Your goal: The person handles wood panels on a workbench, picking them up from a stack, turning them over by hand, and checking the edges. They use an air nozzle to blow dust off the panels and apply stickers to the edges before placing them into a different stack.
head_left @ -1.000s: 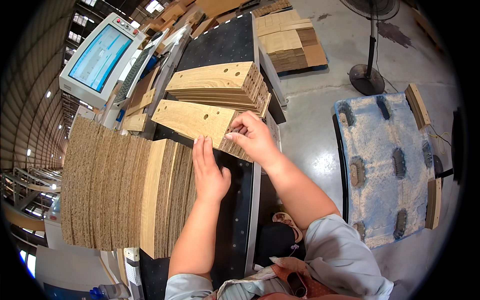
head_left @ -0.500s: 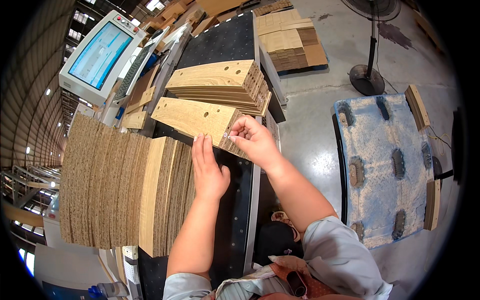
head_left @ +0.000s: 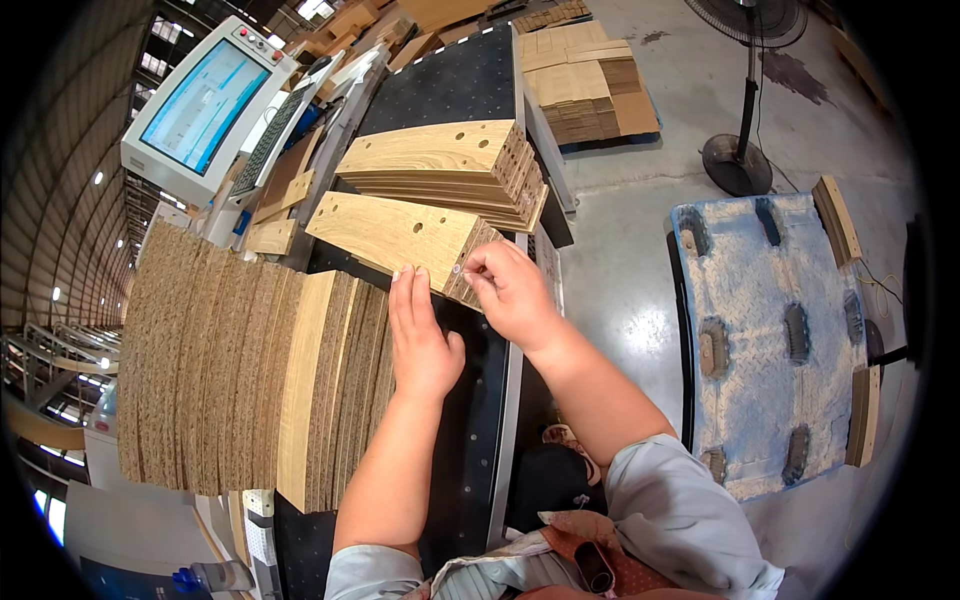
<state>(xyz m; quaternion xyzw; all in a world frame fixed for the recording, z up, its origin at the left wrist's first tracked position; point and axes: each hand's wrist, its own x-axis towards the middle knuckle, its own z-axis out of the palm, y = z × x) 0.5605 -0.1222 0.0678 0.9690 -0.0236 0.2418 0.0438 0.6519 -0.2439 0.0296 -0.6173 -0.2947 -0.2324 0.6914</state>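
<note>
A short stack of wood-grain boards with drilled holes (head_left: 400, 225) lies in front of me on a black work surface (head_left: 470, 400). My left hand (head_left: 424, 345) rests with straight fingers, their tips against the near long edge of the top board. At the right end of these boards, my right hand (head_left: 512, 292) has thumb and index finger pinched close to the drilled end face. Whatever sits between those fingertips is too small or hidden to make out. A small pale purple spot (head_left: 457, 269) shows on the board's end beside them.
Behind is another stack of drilled boards (head_left: 430, 150). A long row of boards on edge (head_left: 210, 370) stands at left. A monitor (head_left: 205, 110) and keyboard (head_left: 268, 143) are at far left. On the floor at right are a blue pallet (head_left: 760, 330) and a standing fan (head_left: 738, 160).
The whole view has shifted slightly. My right thumb and index fingertips have drawn closer together at the board's end; my left hand keeps its place on the edge.
</note>
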